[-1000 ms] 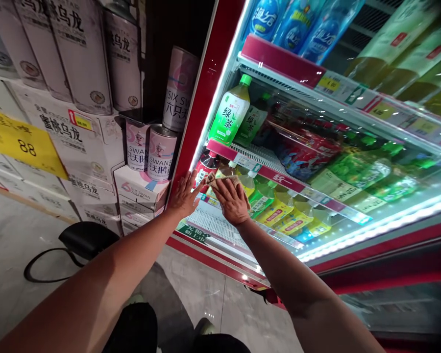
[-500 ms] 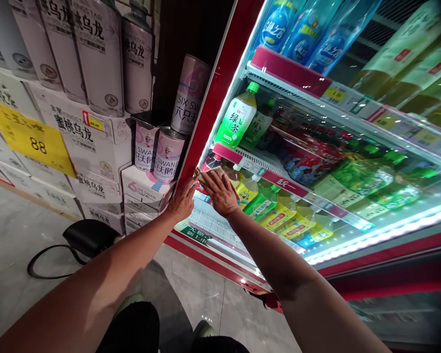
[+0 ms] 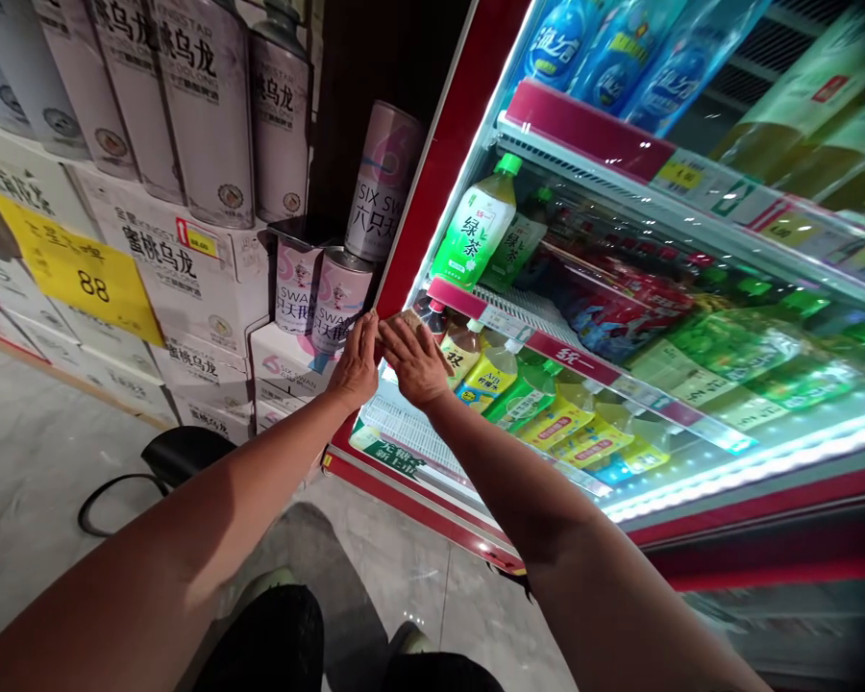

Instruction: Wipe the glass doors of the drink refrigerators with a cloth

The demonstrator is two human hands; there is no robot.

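Currently the cloth (image 3: 410, 317) lies beneath the right hand's (image 3: 416, 365) flat, outstretched fingers, just right of the straight-fingered left hand (image 3: 360, 363) by the red frame (image 3: 447, 144), its long axis hidden.

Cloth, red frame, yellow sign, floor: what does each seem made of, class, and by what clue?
Cloth: matt fabric, by its soft, uneven edge; fibre unclear.
Red frame: perhaps painted metal or plastic, smooth and glossy.
Yellow sign: likely paper or card, matt, thin and flat.
Floor: polished tile, probably, by reflections and a straight seam.
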